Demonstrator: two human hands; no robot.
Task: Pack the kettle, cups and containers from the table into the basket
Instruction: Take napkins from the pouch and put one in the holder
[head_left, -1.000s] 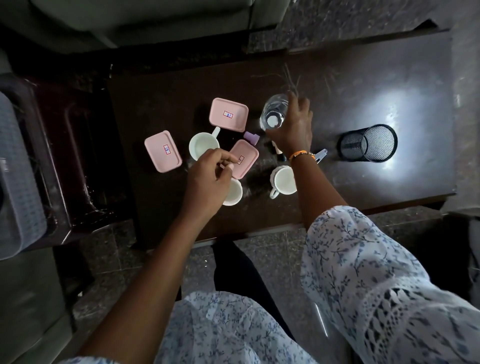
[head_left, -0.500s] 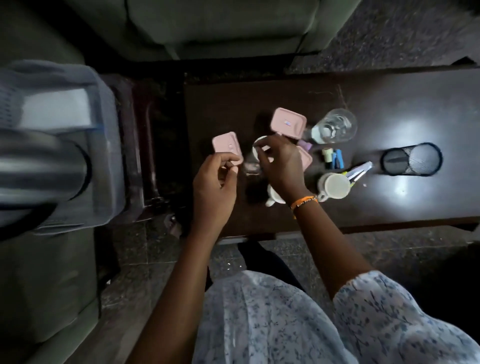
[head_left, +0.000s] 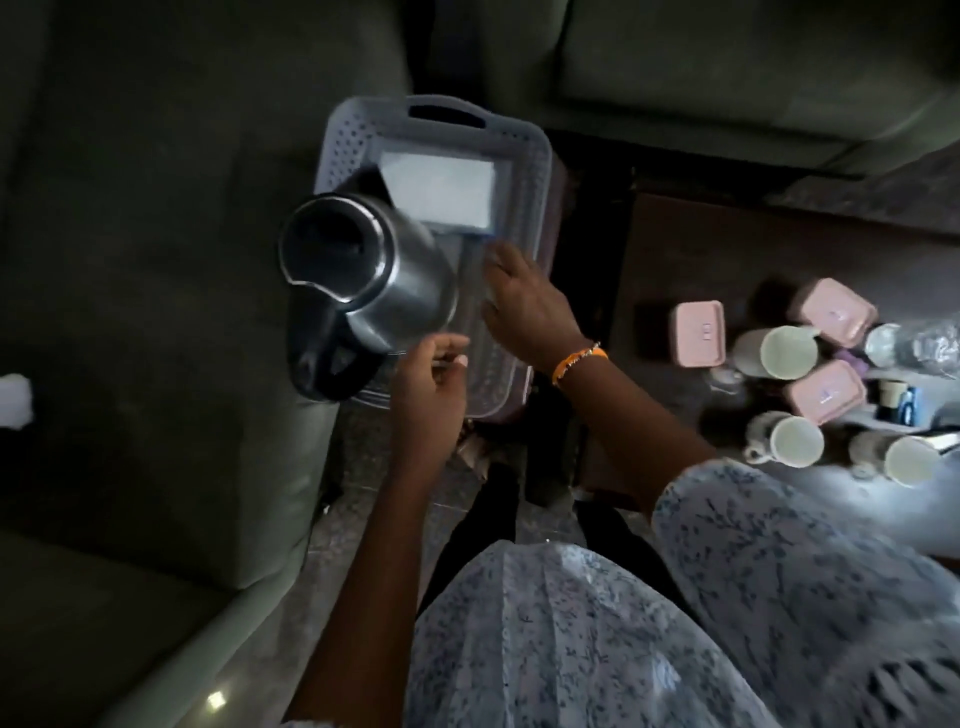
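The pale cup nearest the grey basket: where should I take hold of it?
Grip the pale cup round its body from above, fingers over the open rim. It stands upright beside the pink lidded container; its handle is not visible here, and the basket-side wall looks free.

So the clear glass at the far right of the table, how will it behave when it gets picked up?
The glass looks thin and clear, so probably fragile and a bit slippery. It seems to lie on its side beside a pink container, so a nudge may roll it. It looks empty, so likely light.
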